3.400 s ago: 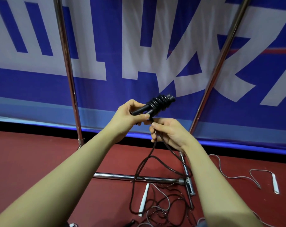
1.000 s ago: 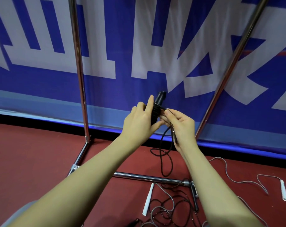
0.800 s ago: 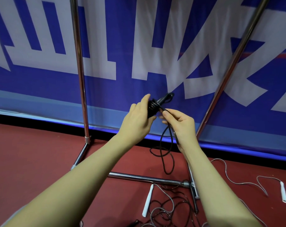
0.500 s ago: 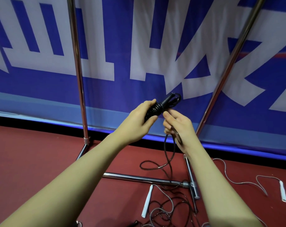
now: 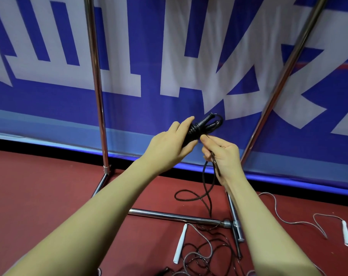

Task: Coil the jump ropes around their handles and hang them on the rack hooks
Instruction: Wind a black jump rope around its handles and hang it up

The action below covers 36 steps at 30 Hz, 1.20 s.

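Chrome rack upright (image 5: 97, 100) stands left. The left hand (image 5: 167, 145) grips the black jump-rope handle (image 5: 202, 124), partly wound with cord; the right hand (image 5: 222, 154) pinches the black cord (image 5: 206, 182). White-handled ropes (image 5: 180, 244) lie on the red floor.

The scene is lit bright & even from above. Soft, faint shadows are cast on the red floor (image 5: 39, 196). Glare is seen on the shiny rack poles (image 5: 95, 76). Poles are bent outward near the edges by the wide lens. Slight blur everywhere.
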### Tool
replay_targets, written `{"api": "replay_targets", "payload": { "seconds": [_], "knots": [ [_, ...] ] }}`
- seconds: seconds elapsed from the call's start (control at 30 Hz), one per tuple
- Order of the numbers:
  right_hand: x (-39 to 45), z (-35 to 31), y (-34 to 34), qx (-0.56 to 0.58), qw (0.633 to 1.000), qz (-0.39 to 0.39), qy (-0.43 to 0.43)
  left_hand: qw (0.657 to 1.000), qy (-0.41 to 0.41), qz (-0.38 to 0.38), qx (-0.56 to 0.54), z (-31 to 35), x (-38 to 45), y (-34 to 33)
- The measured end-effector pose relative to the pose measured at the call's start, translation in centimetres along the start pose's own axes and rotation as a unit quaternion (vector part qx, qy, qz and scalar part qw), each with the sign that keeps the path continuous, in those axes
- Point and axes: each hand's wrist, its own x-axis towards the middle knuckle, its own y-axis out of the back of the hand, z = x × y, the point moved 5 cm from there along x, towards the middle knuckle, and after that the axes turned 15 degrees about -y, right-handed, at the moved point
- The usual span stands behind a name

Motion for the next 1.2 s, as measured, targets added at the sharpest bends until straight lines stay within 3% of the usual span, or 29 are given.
{"api": "replay_targets", "payload": {
  "seconds": [0.13, 0.3, 0.43, 0.53, 0.67, 0.73, 0.83, 0.9, 1.1, 1.2],
  "knots": [
    [-0.1, -0.1, 0.0, -0.046, 0.999, -0.023, 0.014, 0.978, 0.02, -0.04, -0.204, -1.3, -0.4, 0.1],
    [-0.1, 0.3, -0.7, -0.067, 0.995, -0.07, 0.0, 0.969, -0.003, -0.004, -0.245, -1.8, -0.4, 1.0],
    [-0.1, 0.7, -1.3, -0.05, 0.991, -0.122, -0.023, 0.98, -0.003, 0.07, -0.187, -2.5, -0.6, 1.6],
    [-0.4, 0.9, -1.8, -0.053, 0.985, -0.163, -0.033, 0.994, -0.052, 0.098, -0.008, -2.4, -0.7, 2.1],
    [-0.6, 0.7, -2.2, -0.051, 0.981, -0.187, -0.029, 0.976, -0.109, 0.102, 0.156, -2.0, -0.7, 2.1],
    [-0.6, 0.8, -2.2, -0.035, 0.982, -0.18, -0.039, 0.98, -0.096, 0.09, 0.15, -2.0, -0.9, 1.9],
    [-0.3, 0.9, -1.6, -0.027, 0.987, -0.155, -0.045, 0.997, -0.046, 0.053, 0.036, -2.4, -1.1, 1.4],
    [-0.3, 0.8, -1.3, -0.039, 0.988, -0.147, -0.039, 0.998, -0.055, 0.034, 0.006, -2.3, -1.3, 1.1],
    [-0.3, 0.7, -1.6, -0.052, 0.984, -0.168, -0.033, 0.982, -0.062, 0.122, 0.131, -2.4, -0.5, 1.6],
    [0.1, 0.8, -1.2, -0.053, 0.988, -0.14, -0.041, 0.985, -0.079, 0.081, 0.127, -3.1, -0.5, 1.2]
  ]
}}
